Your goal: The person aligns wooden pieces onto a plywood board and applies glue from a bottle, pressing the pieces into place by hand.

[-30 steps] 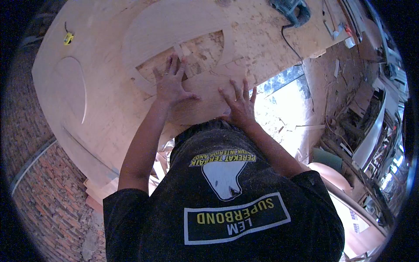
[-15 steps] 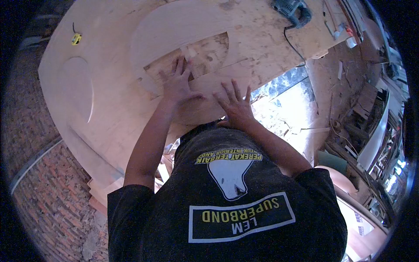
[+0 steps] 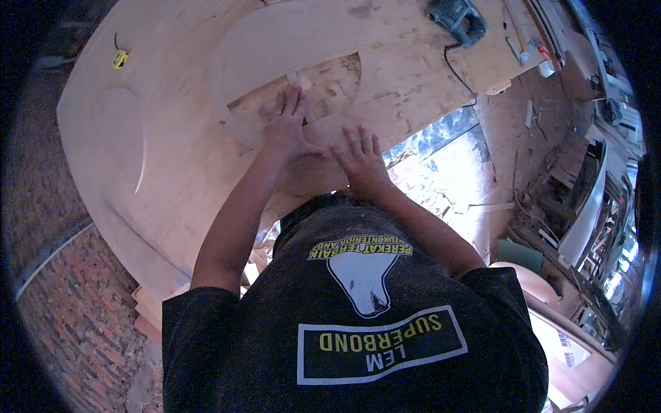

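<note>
Fingers of the left hand and right hand are spread open, ungripping, laid on the plywood piece at the near edge of the table.

Hands flat on pale wood.

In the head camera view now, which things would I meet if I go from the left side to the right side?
Yellow tape measure, left hand, right hand, corded power tool, small red-and-white object.
</note>
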Motion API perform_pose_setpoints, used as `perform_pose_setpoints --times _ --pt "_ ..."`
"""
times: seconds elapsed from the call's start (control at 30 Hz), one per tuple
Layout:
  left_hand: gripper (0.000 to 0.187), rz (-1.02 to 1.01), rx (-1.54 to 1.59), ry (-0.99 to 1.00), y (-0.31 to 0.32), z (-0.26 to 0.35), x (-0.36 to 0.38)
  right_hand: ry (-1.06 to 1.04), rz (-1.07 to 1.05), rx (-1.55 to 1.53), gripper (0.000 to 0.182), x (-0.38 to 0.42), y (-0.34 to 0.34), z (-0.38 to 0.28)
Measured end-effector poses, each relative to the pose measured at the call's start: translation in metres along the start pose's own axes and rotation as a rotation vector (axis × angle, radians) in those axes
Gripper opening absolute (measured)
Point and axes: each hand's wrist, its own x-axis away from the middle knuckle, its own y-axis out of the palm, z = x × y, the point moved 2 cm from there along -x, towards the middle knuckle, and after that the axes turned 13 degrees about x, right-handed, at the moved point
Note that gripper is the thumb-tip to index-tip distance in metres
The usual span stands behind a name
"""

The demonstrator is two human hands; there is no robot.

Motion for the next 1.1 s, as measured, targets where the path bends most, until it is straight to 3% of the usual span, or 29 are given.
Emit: perform_pose_setpoints --times 0.27,0.37,0.47,0.53,0.57,0.6,0.7,0.87,0.97,1.1 --pt "0.157 -0.021 0.014 -0.010 -0.003 -0.001 0.002 0.009 -0.080 0.024 0.104 0.004 -0.018 0.006" --pt "0.146 0.117 -0.035 -0.004 -0.002 -0.006 0.024 0.089 -0.049 -0.062 0.104 0.015 -0.026 0.021" --pt "0.116 0.598 0.171 -0.086 0.003 -0.039 0.083 0.235 0.099 -0.097 0.098 0.025 -0.008 0.050" --pt "0.094 0.752 0.336 -0.346 0.007 -0.059 0.123 0.373 0.095 -0.170 0.092 0.030 -0.003 0.066" --pt "0.083 0.834 0.416 -0.476 0.010 -0.070 0.140 0.357 0.175 -0.166 0.091 0.033 0.000 0.071" --pt "0.076 0.753 0.358 -0.459 0.023 -0.087 0.149 0.344 0.256 -0.159 0.089 0.034 -0.002 0.072" --pt "0.060 0.636 0.313 -0.432 0.037 -0.111 0.159 0.084 0.133 -0.083 0.089 0.028 -0.006 0.053" --pt "0.043 0.784 0.408 -0.381 0.033 -0.081 0.137 -0.304 0.033 -0.113 0.107 -0.013 -0.005 -0.006" --pt "0.038 0.783 0.343 -0.371 0.030 -0.074 0.137 -0.322 -0.026 -0.167 0.115 -0.043 -0.022 -0.037" --pt "0.033 0.685 0.521 -0.412 0.030 -0.056 0.153 -0.301 -0.143 -0.066 0.114 -0.038 -0.013 -0.052"
